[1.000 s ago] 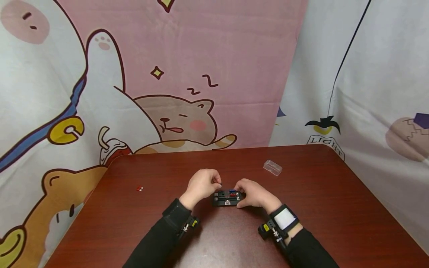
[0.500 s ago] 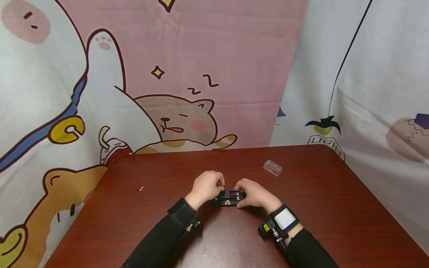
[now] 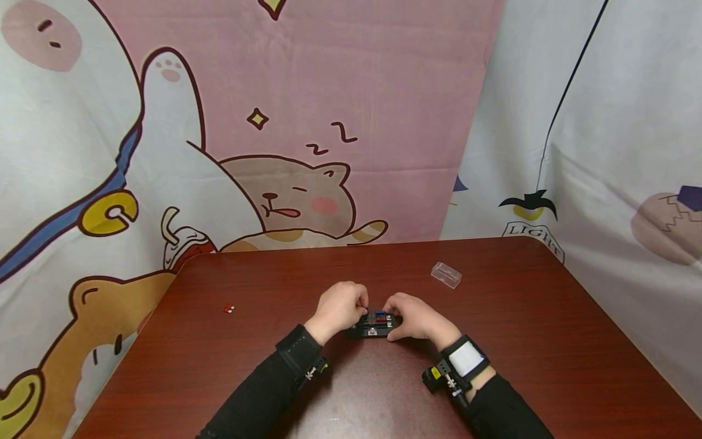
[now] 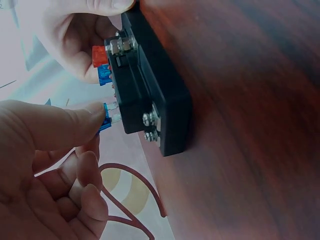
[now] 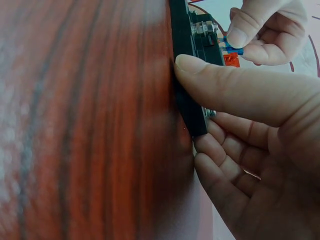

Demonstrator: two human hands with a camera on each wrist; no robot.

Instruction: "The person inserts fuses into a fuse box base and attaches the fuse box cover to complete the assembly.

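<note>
At the desk's middle, your right hand (image 3: 414, 318) grips the black fuse block (image 3: 374, 324) while your left hand (image 3: 339, 305) pinches a blue fuse (image 4: 105, 119) half-seated; one red fuse (image 3: 229, 308) waits near the left edge.

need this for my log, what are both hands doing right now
Left hand: pinches a blue fuse at the black fuse block.
Right hand: grips the fuse block's end, thumb on its edge.

Black fuse block (image 3: 373, 325) on my red-brown wood-grain desk (image 3: 526, 341).
Blue fuse (image 4: 104, 118) between my left fingers (image 4: 75, 122); red fuse (image 4: 100, 56) and a second blue one seated in the block; clear case (image 3: 446, 274); pink cartoon-cat backdrop (image 3: 307, 122); black sleeves (image 3: 258, 396).
</note>
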